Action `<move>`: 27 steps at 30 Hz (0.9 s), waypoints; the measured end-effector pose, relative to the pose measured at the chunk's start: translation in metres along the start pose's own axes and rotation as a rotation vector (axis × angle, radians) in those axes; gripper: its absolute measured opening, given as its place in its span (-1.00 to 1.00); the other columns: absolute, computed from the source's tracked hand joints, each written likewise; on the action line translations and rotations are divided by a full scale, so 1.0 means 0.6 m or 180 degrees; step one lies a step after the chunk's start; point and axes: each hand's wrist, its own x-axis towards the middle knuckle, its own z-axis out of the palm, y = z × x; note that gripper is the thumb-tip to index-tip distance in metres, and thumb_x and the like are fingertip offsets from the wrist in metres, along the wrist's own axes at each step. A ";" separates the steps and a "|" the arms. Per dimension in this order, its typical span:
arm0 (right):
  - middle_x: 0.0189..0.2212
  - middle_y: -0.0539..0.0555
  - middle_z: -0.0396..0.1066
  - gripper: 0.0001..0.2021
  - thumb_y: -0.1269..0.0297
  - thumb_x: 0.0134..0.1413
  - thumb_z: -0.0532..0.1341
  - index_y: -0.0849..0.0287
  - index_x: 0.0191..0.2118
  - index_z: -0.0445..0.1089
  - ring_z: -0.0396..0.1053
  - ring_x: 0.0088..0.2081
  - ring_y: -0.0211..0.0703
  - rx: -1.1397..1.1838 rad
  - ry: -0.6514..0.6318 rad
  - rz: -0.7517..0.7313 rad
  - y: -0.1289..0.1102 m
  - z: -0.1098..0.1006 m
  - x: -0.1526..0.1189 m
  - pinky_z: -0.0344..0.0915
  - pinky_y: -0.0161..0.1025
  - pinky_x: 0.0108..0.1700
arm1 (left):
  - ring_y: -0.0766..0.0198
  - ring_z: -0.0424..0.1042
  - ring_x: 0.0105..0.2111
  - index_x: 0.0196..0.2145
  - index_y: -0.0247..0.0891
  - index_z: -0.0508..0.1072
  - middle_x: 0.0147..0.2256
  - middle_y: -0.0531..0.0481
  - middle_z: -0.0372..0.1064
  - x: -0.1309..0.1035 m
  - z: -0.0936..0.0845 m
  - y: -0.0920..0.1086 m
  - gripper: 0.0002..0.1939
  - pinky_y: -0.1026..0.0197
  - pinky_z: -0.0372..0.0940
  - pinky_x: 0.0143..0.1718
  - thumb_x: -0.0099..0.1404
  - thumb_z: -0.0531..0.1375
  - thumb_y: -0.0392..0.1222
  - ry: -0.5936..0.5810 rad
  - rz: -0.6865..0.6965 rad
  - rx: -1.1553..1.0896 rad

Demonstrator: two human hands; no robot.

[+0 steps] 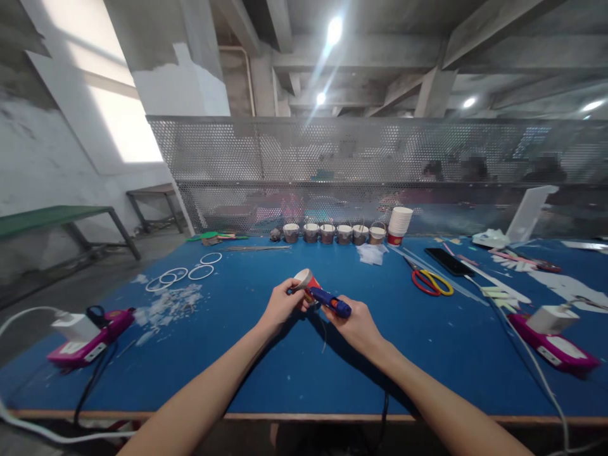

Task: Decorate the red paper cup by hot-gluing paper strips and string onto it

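Near the middle of the blue table, my left hand (281, 303) holds a small paper cup (304, 277) tilted on its side, white inside with red on its outer wall. My right hand (355, 324) is wrapped round a blue glue gun (332, 301). The gun's front end points left and lies against or very close to the cup's side; whether it touches I cannot tell. A thin pale strand hangs below the cup. Fingers hide part of the cup's wall.
Several small dark-wrapped cups (327, 234) line the back, beside a stack of paper cups (399, 225). Right of centre lie red-and-yellow scissors (431, 282) and a black phone (449, 261). White rings (201, 272) and scraps (173, 307) lie left. Magenta power strips (90, 342) sit at both sides.
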 end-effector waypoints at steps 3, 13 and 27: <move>-0.64 0.03 0.36 -0.69 0.04 0.09 0.11 0.11 -0.56 0.26 0.22 -0.62 -0.24 -0.0142 0.0058 0.0058 -0.001 -0.003 0.000 0.14 -0.32 -0.50 | 0.34 0.40 -0.65 -0.44 -0.30 0.40 -0.63 0.06 0.41 -0.001 0.000 0.000 -0.88 0.29 0.34 -0.57 -0.03 0.22 -0.28 -0.0012 -0.0022 -0.0016; -0.64 0.02 0.38 -0.70 0.08 0.08 0.12 0.11 -0.56 0.29 0.24 -0.63 -0.24 -0.0237 0.0033 -0.0057 -0.003 -0.006 -0.003 0.11 -0.33 -0.52 | 0.34 0.37 -0.69 -0.47 -0.30 0.42 -0.68 0.06 0.39 0.004 -0.006 0.000 -0.89 0.31 0.30 -0.62 -0.06 0.19 -0.28 -0.0060 -0.0053 0.0029; -0.63 0.06 0.41 -0.63 -0.01 0.09 0.11 0.15 -0.57 0.33 0.24 -0.62 -0.22 -0.0357 0.0138 0.0274 -0.008 -0.016 -0.003 0.10 -0.32 -0.52 | 0.36 0.32 -0.71 -0.48 -0.29 0.48 -0.70 0.06 0.38 0.003 -0.010 0.004 -0.86 0.32 0.24 -0.65 -0.08 0.18 -0.27 -0.0123 -0.0121 0.0107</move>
